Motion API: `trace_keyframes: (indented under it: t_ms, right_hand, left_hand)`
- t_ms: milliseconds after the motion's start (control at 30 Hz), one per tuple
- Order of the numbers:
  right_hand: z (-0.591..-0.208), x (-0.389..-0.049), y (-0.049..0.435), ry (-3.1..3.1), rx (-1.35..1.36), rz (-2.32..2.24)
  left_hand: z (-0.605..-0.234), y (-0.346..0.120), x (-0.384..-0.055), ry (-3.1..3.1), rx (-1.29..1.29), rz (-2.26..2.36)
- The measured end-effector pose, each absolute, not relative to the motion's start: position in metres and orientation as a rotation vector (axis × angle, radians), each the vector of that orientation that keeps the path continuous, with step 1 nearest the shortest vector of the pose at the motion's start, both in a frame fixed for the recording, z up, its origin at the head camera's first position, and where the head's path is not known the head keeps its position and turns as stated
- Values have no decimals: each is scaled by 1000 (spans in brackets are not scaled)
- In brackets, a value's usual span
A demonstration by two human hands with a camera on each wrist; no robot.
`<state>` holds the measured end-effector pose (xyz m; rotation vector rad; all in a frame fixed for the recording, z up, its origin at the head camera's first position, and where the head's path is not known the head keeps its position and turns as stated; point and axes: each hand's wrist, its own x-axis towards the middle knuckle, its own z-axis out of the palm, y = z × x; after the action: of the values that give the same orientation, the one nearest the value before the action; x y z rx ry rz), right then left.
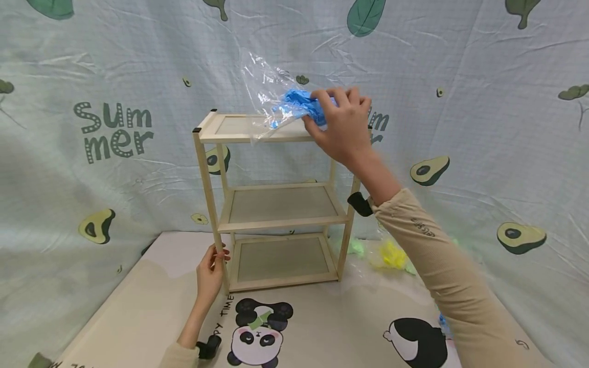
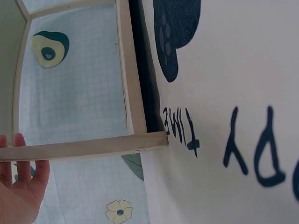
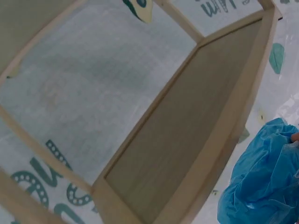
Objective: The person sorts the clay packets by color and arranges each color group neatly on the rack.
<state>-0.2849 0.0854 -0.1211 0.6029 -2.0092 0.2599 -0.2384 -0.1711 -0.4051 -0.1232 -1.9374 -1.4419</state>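
A three-tier wooden shelf [image 1: 280, 225] with grey-green panels stands upright on the mat. My left hand [image 1: 211, 273] grips its front left leg low down; in the left wrist view the fingers [image 2: 39, 177] wrap around that leg [image 2: 98, 147]. Over the right part of the top tier, my right hand [image 1: 342, 125] pinches a clear plastic bag [image 1: 264, 76] with crumpled blue material [image 1: 301, 102] in it. The bag's loose end spreads up and left above the top panel. In the right wrist view the blue bundle [image 3: 261, 177] appears beside the top tier, most of the hand out of frame.
Yellow material [image 1: 393, 254] in clear plastic lies on the mat right of the shelf, with pale green material [image 1: 356, 247] beside it. A bit of blue [image 1: 443, 322] shows by the right sleeve. A printed avocado curtain [image 1: 161, 199] hangs close behind the shelf.
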Motion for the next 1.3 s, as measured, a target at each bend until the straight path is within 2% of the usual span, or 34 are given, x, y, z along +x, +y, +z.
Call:
trace_keyframes:
  t_ms: [233,467,833,1033,1300]
  right_hand:
    - [-129,-289,55,-2065,613,193]
    - [-136,-296,46,-2072,603,131]
    - [-144,-293,63,-2048,775,146]
    - [-145,-293,75,-2001,907,190]
    - [-154,-299,80,-1805,947,228]
  left_hand:
    - [-407,-171,-238,-1928,-122,-1446]
    - [-406,-170,-238,-1930,-125,-1433]
    - [-430,-180,-259,-1926,-148,-1445]
    - [-430,-183,-260,-1906,-158,-1432]
    - [-422,-180,-253,-1929,-160,-1418]
